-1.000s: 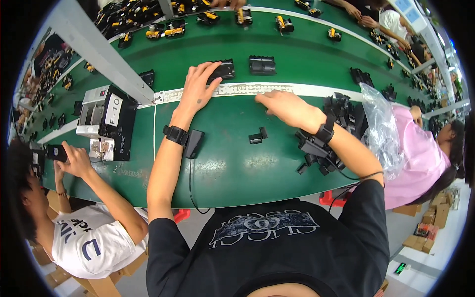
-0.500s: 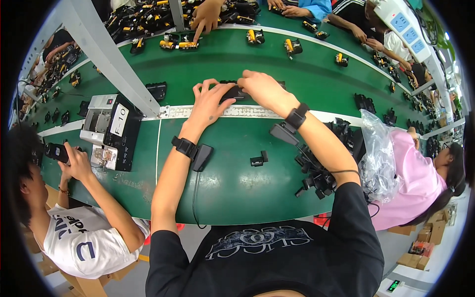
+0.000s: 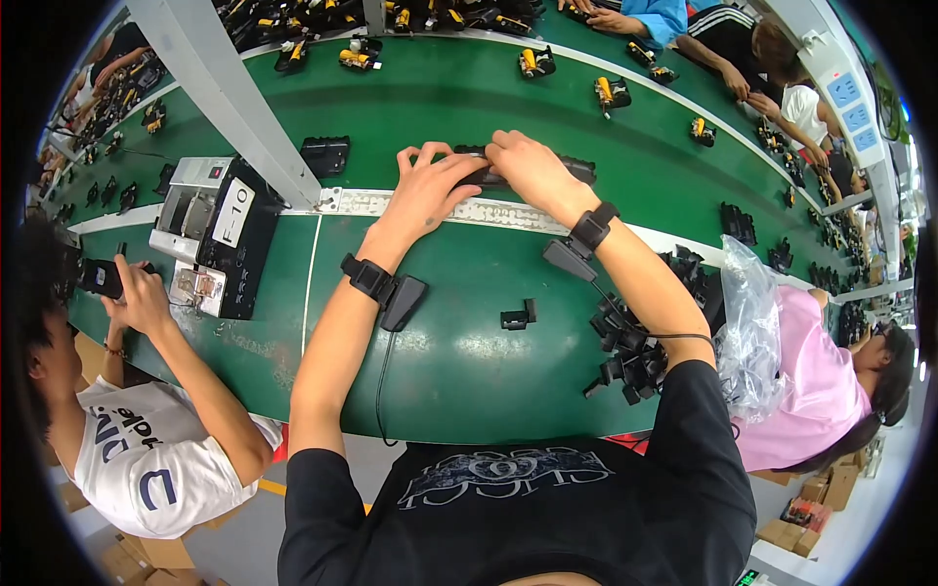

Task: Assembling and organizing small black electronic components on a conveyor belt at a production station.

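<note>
— Class of premises?
— Factory floor, assembly-line type.
— Evidence, itemised?
— One long green work surface [image 3: 420, 103], with small black-and-yellow units [image 3: 535, 63] spaced along it. One heap of dark parts [image 3: 278, 21], far edge. One grey-and-black bench machine [image 3: 210, 230]. One metal post [image 3: 210, 103], slanting. One white socket strip [image 3: 840, 90].
— Staff and storage?
— Several workers along the line, including one white-shirted worker [image 3: 161, 459] and one pink-shirted worker [image 3: 806, 381]. Cardboard boxes [image 3: 838, 488], floor level.

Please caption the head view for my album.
Left fingers and right fingers meet at a black part on a green surface beyond a pale strip.
</note>
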Tool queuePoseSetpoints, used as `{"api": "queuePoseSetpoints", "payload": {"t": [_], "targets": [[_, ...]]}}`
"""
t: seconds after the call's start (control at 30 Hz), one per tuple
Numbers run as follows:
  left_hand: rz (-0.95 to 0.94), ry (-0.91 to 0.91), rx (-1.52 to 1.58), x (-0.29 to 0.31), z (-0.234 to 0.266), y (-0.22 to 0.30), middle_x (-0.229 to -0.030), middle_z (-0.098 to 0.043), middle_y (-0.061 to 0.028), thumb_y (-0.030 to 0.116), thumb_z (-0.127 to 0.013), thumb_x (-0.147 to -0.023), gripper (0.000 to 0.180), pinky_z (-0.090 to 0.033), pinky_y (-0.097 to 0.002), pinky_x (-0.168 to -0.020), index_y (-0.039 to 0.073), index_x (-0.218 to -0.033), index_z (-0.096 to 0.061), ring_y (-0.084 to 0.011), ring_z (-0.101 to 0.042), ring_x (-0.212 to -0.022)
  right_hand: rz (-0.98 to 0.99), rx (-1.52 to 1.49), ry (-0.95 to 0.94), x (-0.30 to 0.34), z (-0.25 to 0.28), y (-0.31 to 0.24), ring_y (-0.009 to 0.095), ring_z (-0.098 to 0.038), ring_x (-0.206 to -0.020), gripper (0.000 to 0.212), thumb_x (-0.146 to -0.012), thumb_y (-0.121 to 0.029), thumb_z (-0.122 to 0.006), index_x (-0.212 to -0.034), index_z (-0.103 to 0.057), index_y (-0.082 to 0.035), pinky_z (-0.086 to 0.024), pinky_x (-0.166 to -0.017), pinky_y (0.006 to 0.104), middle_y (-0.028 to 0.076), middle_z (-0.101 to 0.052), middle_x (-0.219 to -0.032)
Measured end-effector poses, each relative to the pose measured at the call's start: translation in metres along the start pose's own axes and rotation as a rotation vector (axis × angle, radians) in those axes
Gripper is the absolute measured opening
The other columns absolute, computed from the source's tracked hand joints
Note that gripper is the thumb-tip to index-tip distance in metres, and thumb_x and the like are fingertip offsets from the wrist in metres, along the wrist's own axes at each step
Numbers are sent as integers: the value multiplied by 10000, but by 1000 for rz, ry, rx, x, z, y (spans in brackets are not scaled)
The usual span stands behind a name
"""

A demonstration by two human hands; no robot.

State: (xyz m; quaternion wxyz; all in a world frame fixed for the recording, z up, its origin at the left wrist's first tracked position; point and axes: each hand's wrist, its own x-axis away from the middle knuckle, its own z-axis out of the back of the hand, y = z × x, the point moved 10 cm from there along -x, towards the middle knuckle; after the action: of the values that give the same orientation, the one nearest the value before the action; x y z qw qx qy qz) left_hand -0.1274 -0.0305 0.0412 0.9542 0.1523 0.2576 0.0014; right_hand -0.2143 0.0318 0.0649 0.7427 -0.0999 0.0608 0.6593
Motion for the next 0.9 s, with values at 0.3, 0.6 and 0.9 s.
{"api": "queuePoseSetpoints", "payload": {"t": [0.3, 0.6, 0.9], "targets": [[-100, 14, -55, -4, -7, 7, -1312, -703, 54, 340, -673, -1001, 372, -332, -508, -1066, 246, -1361, -680, -231, -546, -1215, -6, 9, -3, 12, 2, 7, 318, -641, -1032, 102, -907, -69, -680, -978, -665, 2, -572, -890, 426, 131, -626, -1034], [-106, -1, -55, -4, -10, 11, -1357, -689, 45, 341, -686, -984, 436, -337, -503, -1071, 262, -1412, -655, -228, -558, -1202, -7, -47, 62, 17, 15, 9, 353, -610, -964, 116, -921, -80, -694, -947, -626, 10, -528, -851, 466, 156, -588, -968], [-179, -34, -264, -14, -28, 27, -1282, -690, 75, 390, -697, -976, 461, -368, -504, -1048, 252, -1414, -656, -198, -554, -1199, -72, -129, -66, 20, -3, 37, 395, -644, -924, 125, -867, -76, -741, -906, -656, 6, -528, -818, 499, 167, -634, -939]]}}
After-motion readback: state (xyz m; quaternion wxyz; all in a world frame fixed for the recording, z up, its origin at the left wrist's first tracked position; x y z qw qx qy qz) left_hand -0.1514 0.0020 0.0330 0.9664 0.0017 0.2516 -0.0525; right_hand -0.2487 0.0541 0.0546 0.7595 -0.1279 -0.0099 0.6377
